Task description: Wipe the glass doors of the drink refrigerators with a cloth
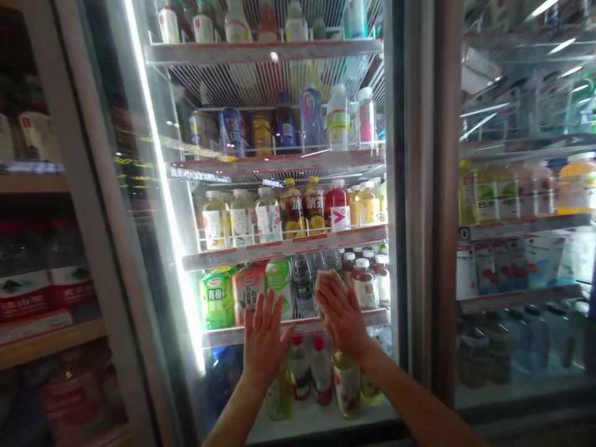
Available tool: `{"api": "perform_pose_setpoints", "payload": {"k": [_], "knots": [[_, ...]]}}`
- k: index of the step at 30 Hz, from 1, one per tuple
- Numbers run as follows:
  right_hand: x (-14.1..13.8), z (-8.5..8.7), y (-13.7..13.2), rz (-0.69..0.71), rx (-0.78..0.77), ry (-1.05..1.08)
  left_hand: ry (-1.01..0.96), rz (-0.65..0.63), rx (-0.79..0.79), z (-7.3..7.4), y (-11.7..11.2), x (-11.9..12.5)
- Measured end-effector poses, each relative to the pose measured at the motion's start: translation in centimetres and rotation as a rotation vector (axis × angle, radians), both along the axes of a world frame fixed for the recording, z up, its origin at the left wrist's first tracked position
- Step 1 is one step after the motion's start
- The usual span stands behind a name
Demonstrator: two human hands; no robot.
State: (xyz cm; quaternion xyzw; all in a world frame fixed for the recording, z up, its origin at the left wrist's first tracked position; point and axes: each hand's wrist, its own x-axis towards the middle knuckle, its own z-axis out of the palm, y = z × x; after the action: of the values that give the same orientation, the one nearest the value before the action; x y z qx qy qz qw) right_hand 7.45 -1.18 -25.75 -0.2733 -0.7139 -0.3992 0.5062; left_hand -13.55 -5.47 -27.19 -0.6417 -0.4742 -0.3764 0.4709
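Observation:
My left hand (pixel 264 338) is raised with its fingers spread, palm toward the glass door (pixel 279 167) of a lit drinks cooler, and it holds nothing. To its right, my right hand (pixel 342 316) presses a folded, pale tan cloth (pixel 329 280) against the glass. Most of that cloth is hidden under the fingers. Behind my hands, through the glass, stand a green drink carton (pixel 218 298), a red one (pixel 248 288) and dark-labelled clear bottles (pixel 303 288). Lower down are red-capped bottles (pixel 320 372) and a yellow juice bottle (pixel 346 388).
Shelves of bottles and cans rise above, including iced tea bottles (pixel 315 208) and a blue can (pixel 231 131). A bright light strip (pixel 161 167) runs down the left side. A metal door frame (pixel 431 186) separates another drinks cooler (pixel 526 248) at right. Shelved goods (pixel 28 292) stand at left.

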Motion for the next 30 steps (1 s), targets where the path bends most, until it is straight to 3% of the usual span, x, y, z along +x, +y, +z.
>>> {"api": "perform_pose_setpoints", "payload": {"k": [4,6,8,12,14,19,21,24,26,28,30], "knots": [[4.1,2.4,1.6,-0.119,0.052,0.301,0.018,-0.018,0.022,0.2,-0.1,0.1],[4.6,3.4,1.8,-0.150,0.057,0.417,-0.013,-0.024,0.032,0.5,0.0,0.5],[3.0,3.4,1.3,-0.120,0.027,0.355,-0.046,-0.028,0.039,0.9,0.1,0.9],[-1.2,2.0,-0.1,0.015,0.002,0.009,-0.061,-0.010,0.039,2.0,0.2,0.4],[-0.7,2.1,0.1,0.017,0.013,0.023,-0.033,0.002,0.021,2.3,0.2,-0.3],[3.6,5.1,1.7,-0.125,0.058,0.403,-0.009,-0.017,0.041,2.2,0.2,-0.4],[2.5,5.3,1.4,-0.121,0.038,0.377,-0.035,-0.031,0.061,2.4,0.2,0.3],[-1.0,4.0,0.4,-0.020,0.048,0.089,-0.049,-0.037,0.078,3.4,0.2,0.8],[-1.9,3.2,0.1,0.026,0.079,-0.040,-0.061,-0.020,0.091,4.3,0.3,0.6],[-0.5,3.3,0.5,0.015,0.066,0.011,-0.082,0.004,0.092,5.0,0.5,0.0],[2.3,4.3,1.3,-0.040,0.062,0.200,-0.091,0.023,0.071,5.2,0.8,-0.5]]}}
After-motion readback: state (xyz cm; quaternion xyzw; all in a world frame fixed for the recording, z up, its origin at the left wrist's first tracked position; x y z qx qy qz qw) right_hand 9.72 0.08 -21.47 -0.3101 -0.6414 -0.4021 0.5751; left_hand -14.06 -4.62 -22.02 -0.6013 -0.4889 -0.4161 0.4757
